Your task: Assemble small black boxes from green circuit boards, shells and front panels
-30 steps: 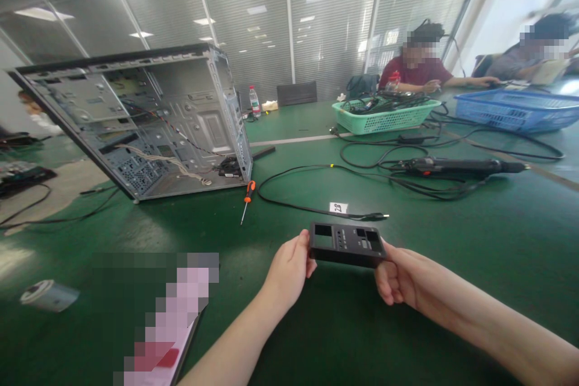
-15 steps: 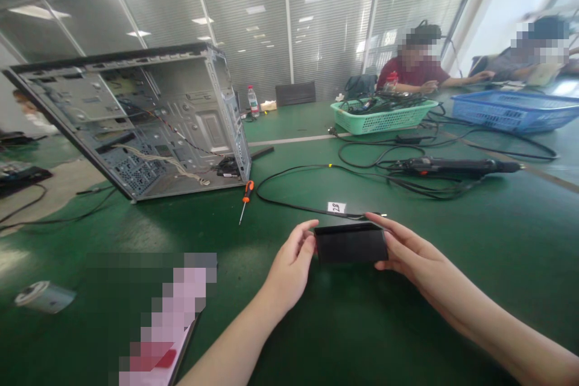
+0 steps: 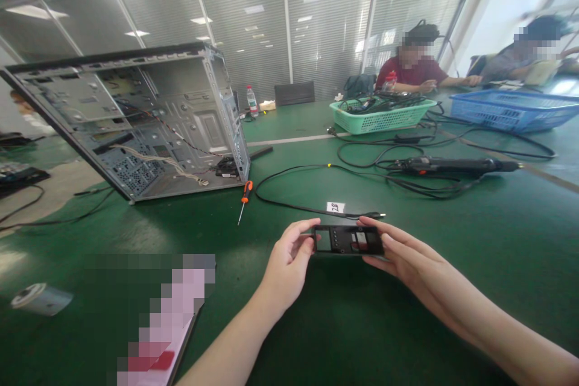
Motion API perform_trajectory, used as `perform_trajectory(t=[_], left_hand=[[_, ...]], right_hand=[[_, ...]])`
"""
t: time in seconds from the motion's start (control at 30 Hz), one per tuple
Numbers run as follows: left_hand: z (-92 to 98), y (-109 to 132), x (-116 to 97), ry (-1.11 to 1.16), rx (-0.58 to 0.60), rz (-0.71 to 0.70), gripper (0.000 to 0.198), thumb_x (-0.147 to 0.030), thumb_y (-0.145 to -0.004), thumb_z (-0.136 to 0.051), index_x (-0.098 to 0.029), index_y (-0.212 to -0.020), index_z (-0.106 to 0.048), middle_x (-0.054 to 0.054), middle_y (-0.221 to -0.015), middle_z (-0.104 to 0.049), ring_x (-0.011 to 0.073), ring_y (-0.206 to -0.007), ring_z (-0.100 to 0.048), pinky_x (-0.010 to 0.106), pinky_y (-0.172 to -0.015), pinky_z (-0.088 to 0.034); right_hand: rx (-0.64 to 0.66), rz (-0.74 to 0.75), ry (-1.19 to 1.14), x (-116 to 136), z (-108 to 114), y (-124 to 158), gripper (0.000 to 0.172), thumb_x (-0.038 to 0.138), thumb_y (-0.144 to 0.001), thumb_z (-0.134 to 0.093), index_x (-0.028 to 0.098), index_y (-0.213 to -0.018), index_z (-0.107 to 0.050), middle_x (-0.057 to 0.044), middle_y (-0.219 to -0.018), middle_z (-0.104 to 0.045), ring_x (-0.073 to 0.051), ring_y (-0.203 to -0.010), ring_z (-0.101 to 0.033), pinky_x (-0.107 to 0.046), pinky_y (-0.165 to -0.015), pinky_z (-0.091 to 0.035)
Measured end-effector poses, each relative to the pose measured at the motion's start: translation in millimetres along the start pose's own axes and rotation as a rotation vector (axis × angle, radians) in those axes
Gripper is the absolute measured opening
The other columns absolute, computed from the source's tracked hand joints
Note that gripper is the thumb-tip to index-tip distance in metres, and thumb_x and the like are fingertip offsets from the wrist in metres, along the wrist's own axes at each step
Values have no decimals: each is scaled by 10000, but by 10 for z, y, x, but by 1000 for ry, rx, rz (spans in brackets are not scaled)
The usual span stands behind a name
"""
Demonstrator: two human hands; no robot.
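- The left hand [image 3: 287,259] held the left end of a black plastic frame [image 3: 345,240], with its fingers and thumb closed about this end.
- The right hand [image 3: 409,253] held the right end of the same frame in a similar way, so the frame was gripped between both hands.
- The frame was above the green table [image 3: 316,332], near its front side, and its cut-out windows could be seen.
- Just beyond the frame there lay a cable [image 3: 281,172] and a white label [image 3: 335,207].
- To the left of these, an orange-handled screwdriver [image 3: 245,192] lay near the corner of a metal computer case [image 3: 212,126], whose inside was visible.
- At the right, a black tool [image 3: 456,165] lay on the table, in front of a green basket [image 3: 382,119] which contained dark cables.
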State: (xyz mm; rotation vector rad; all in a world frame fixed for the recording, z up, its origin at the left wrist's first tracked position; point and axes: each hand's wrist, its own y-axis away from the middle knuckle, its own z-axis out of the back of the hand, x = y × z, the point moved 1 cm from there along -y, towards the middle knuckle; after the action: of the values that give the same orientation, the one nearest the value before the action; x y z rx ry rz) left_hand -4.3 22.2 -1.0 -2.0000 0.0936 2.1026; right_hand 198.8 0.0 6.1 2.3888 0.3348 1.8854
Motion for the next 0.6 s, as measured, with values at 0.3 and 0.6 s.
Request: perform_trajectory(t=[0.3, 0.6], left_hand=[[-10, 10, -12, 102, -8, -13, 357, -38, -764, -472, -193, -1056, -607, 62, -1253, -581, 197, -1197, -519, 373, -1057, -374], [5, -11, -44, 153, -31, -7, 376, -35, -717, -520, -179, -1059, -580, 56, -1139, -647, 189, -1114, -575, 352, -1014, -414]], right_hand=[[66, 160, 354, 1, -1, -1, 712, 639, -739, -615, 214, -1275, -421, -115, -1367, -401, -272, -1257, -395, -402, -1093, -311], [121, 188, 420, 19, -20, 7, 639, 557, -763, -611, 200, -1259, -425, -118, -1274, -483, -263, -1159, -495, -392, -1027, -398]])
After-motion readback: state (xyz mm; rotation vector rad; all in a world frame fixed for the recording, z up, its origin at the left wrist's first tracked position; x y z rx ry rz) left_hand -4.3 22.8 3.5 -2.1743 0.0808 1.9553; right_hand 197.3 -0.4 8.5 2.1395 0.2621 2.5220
